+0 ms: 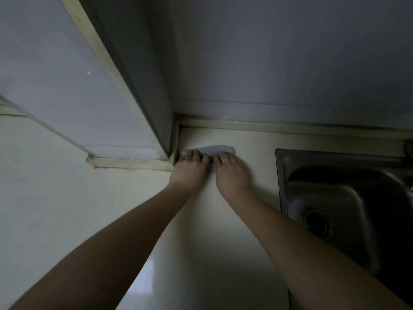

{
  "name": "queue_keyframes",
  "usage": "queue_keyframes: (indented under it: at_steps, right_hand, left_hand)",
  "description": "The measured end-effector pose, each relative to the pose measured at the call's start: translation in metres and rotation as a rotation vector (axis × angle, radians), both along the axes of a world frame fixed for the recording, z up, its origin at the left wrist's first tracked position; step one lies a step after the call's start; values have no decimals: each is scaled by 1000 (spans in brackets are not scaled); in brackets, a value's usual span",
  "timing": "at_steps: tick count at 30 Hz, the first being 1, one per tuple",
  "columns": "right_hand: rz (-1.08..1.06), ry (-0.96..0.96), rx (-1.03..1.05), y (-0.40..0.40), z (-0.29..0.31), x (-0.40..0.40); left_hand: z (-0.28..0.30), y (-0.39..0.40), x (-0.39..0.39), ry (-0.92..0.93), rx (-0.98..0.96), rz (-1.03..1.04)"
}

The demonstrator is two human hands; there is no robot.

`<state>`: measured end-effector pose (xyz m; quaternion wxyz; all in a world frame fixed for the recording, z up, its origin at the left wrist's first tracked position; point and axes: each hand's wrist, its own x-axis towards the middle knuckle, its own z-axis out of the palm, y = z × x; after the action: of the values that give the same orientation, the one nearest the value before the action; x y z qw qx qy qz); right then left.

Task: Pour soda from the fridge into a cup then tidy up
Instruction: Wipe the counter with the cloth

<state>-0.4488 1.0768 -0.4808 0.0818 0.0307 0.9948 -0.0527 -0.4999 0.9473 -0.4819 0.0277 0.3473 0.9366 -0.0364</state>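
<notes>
**Both hands on cloth, back corner of desk**

We have the left hand [189, 170] and right hand [231, 173] side by side on a pale blue cloth [215, 149]. Fingers curl onto it, so both grips hold cloth. It lies on the desk [201, 220] by the wall corner, sink [344, 198] to the right.

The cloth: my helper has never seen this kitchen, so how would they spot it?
Find the steel sink; left of it runs pale counter. In its back corner lies the cloth, under both hands' fingers. It is pale blue, the only soft thing.
</notes>
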Motion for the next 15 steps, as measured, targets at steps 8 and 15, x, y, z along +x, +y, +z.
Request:
queue_keyframes:
  at_steps: [8,15]
  right_hand:
    - [12,1,70,18,-6,-65]
    - [68,-27,164,21,-18,-78]
  left_hand:
    - [11,28,-59,-153,81,182]
    - [-2,40,-74,-132,9,198]
